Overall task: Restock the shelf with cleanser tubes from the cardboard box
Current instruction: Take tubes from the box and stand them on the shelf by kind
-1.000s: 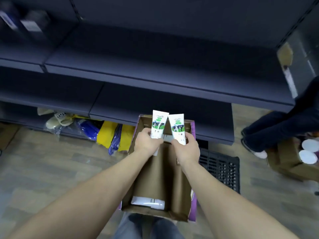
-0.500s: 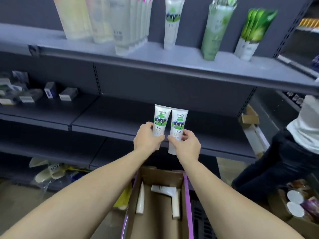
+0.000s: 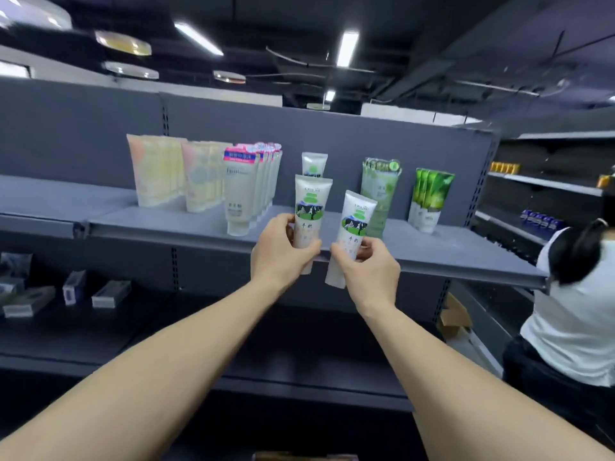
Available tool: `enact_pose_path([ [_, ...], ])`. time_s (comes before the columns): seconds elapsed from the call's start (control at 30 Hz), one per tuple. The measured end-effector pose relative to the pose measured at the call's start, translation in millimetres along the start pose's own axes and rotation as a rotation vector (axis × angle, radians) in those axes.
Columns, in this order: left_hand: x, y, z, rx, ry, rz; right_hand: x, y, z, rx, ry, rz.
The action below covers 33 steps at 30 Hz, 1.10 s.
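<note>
Holding one white cow-print cleanser tube (image 3: pixel 309 214) upright, left hand (image 3: pixel 281 252) grips it at the grey metal shelf (image 3: pixel 166 224) edge. Right hand (image 3: pixel 369 269) grips a second matching tube (image 3: pixel 351 232), tilted. One identical tube (image 3: pixel 314 164) already stands behind; both held tubes remain unplaced.

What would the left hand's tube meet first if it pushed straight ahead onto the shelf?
Probably the matching cleanser tube standing upright on the shelf, directly behind the tube that the left hand holds. Depth between them is unclear from this view.
</note>
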State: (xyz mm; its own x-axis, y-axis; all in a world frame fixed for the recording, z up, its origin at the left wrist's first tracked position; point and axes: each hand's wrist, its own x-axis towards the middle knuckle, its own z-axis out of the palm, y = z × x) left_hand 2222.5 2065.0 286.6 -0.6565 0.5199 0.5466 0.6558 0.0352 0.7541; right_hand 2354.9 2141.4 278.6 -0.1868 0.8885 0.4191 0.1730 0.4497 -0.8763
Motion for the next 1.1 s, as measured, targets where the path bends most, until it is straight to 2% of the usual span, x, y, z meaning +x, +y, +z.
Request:
enact_pose_path([
  [0.17, 47.5, 16.0, -8.4, 0.014, 0.044, -0.005, 28.6, -35.0, 10.1, -0.025, 0.056, -0.027],
  [0.3, 73.2, 9.4, -1.4, 0.021, 0.043, -0.072, 45.5, -44.3, 21.8, -0.076, 0.009, 0.011],
  [0.77, 137.3, -28.4, 53.1, -0.016, -0.034, -0.121, 82.9, -42.0, 72.1, -0.163, 0.029, 0.019],
  [1.1, 166.4, -39.0, 80.9, -0.017, -0.022, -0.173, 119.9, -30.1, 72.8, -0.194, 0.025, 0.023],
])
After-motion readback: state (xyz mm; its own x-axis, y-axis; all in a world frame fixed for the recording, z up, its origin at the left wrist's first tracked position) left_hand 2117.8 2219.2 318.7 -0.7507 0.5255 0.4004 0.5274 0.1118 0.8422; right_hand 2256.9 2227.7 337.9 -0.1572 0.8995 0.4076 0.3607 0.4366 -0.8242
